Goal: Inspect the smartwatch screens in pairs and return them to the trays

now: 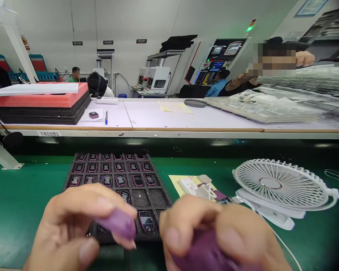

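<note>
Both hands are close to the camera and blurred, low in the head view. My left hand [73, 226] is closed, fingers pinching a small purple piece [118, 224]. My right hand [214, 233] is curled around another purple piece [206, 252]. Just behind them lies a black foam tray [155, 195] on the green mat, its pockets holding several small dark devices with pink rims [120, 180]. Some pockets near me hold nothing.
A white desk fan [279, 186] lies at the right with its cable. A yellow sheet with small white parts [197, 185] sits beside the tray. Behind runs a white bench [164, 116] with foam stacks, a pen and plastic trays; other people work beyond.
</note>
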